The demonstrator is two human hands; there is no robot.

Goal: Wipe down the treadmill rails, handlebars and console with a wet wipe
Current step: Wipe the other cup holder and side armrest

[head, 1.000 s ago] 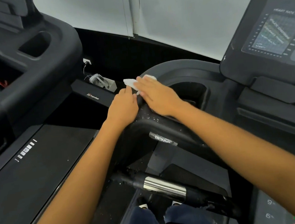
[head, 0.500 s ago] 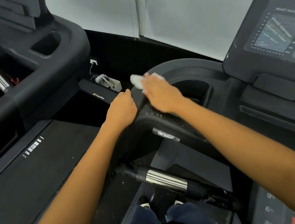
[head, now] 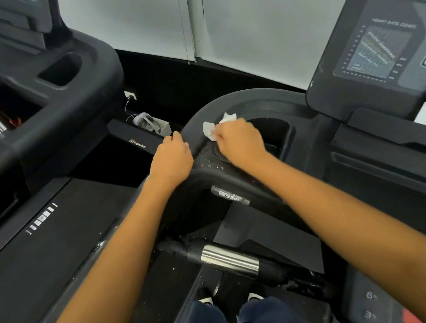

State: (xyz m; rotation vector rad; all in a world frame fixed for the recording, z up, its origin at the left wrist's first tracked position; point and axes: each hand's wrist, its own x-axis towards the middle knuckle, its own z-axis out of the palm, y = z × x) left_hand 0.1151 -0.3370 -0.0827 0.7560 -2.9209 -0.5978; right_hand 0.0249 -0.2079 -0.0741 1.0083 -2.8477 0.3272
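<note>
The right hand (head: pixel 240 142) pinches the bunched white wipe (head: pixel 209 129) against the console (head: pixel 252 101) rim, left of the cup well (head: pixel 278 130). The left hand (head: pixel 172 159), fingers curled, grips the console's left edge, just beside it.

Wet wipe (head: pixel 209 131) mostly hidden under right hand (head: pixel 240 139); console (head: pixel 379 49) print seemingly blurred

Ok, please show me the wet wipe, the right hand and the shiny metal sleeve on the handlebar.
wet wipe (head: pixel 209 130), head view, white crumpled part beside the fingers.
right hand (head: pixel 241 142), head view, back of the hand.
metal sleeve (head: pixel 230 261), head view, middle of the shiny band.
</note>
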